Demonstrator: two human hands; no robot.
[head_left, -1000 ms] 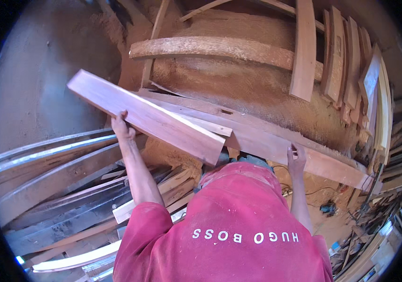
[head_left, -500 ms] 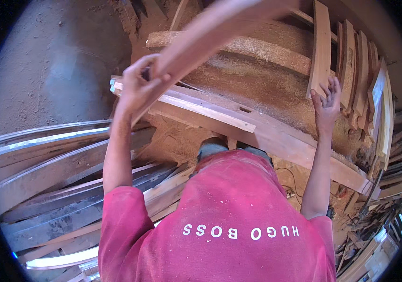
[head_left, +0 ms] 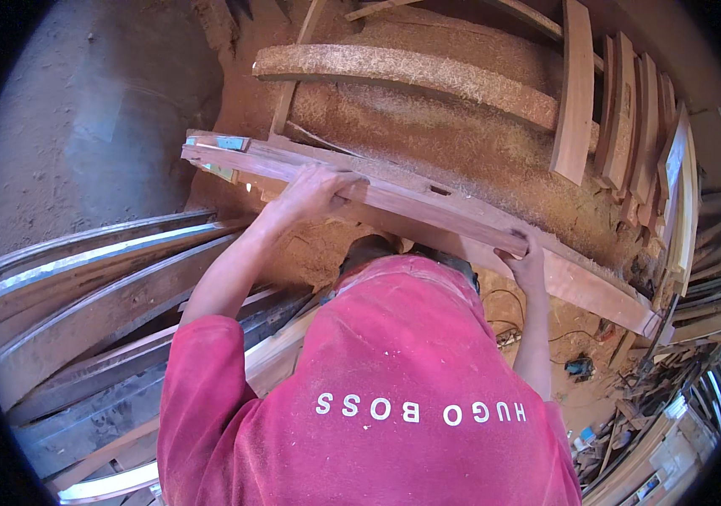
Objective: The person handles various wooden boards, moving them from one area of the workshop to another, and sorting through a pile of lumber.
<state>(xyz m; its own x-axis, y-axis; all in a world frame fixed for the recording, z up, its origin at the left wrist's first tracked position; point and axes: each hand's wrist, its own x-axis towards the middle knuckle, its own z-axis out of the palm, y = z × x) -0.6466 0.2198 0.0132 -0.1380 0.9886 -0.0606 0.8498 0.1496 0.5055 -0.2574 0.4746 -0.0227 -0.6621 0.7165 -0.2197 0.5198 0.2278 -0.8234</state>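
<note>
A reddish-brown wooden board lies lengthwise along a heavy timber beam in front of my body. My left hand is closed over the board left of its middle, with the fingers on its far side. Near the board's right end, my right hand grips its edge between thumb and fingers. A small dark slot shows in the beam's top beyond the board. Blue-green patches mark the left end of the beam.
Beyond the beam, a curved plank lies on sawdust. Several curved timbers stand side by side at the far right. Stacked curved planks fill the left. A dark cord and a small dark tool lie on the ground.
The board has come down from a raised, slanted hold in my left hand to lie along the beam. My right hand, open in the air before, has moved down and left onto the board.
</note>
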